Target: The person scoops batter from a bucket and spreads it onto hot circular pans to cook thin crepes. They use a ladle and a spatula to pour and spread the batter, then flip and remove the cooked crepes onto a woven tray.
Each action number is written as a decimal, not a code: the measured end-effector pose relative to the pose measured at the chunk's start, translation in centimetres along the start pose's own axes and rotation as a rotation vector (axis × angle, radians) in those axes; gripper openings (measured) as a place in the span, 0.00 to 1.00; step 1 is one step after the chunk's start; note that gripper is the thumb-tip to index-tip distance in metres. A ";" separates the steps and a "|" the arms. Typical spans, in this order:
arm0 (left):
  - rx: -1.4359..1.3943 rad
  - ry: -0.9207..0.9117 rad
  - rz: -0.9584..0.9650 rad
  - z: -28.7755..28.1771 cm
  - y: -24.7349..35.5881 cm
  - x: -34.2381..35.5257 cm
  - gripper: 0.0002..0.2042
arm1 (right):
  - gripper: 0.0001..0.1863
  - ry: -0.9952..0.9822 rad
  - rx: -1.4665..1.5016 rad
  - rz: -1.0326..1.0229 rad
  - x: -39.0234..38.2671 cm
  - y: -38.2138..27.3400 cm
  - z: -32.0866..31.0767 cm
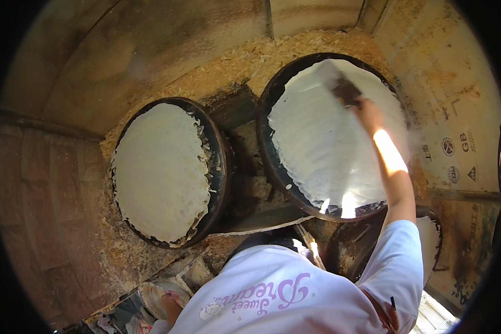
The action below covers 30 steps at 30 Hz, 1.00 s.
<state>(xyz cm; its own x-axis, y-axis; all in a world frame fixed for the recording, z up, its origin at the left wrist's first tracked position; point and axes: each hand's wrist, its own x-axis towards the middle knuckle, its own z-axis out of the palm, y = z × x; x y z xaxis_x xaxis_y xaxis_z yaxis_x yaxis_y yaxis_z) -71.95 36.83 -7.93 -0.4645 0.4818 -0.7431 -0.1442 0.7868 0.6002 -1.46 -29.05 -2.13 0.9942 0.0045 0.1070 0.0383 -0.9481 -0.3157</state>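
Observation:
My right hand point(368, 114) grips a dark, flat scraper point(346, 92), slightly blurred, over the far part of a wide, thin white sheet of batter point(323, 133). That sheet covers most of a large round black griddle point(267, 161) on the right. A second black griddle point(220, 167) stands to the left, bearing another thin pale sheet point(158, 172) with ragged, flaking edges. Down at the lower left, my left hand point(171, 303) is beside a round, pale container point(152, 298); its fingers are too small and partly hidden to make out.
Dry flakes point(245, 67) lie thickly around both griddles. A stained panel wall point(456, 111) rises at right, with brown tiles point(44, 195) at left. Part of a third round pan point(428, 239) shows beside my right sleeve. Thin sticks point(313, 247) lean near my body.

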 end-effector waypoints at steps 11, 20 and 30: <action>-0.010 -0.013 0.005 0.5 0.1 -0.3 0.14 | 0.20 -0.197 0.536 0.193 2.1 1.7 2.2; -0.036 -0.001 -0.002 -0.8 -0.1 -0.2 0.14 | 0.15 -0.101 0.176 0.140 4.2 4.6 -0.1; -0.160 -0.071 -0.084 -5.7 0.4 1.3 0.13 | 0.20 0.037 -0.230 -0.087 9.9 6.2 -0.6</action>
<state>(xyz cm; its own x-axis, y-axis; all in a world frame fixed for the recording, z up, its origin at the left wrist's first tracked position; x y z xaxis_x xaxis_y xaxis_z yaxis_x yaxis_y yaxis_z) -77.58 35.60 -6.99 -0.3829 0.4476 -0.8081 -0.3193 0.7568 0.5704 8.55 -35.03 -2.50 0.9837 0.0818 0.1601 0.0958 -0.9921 -0.0814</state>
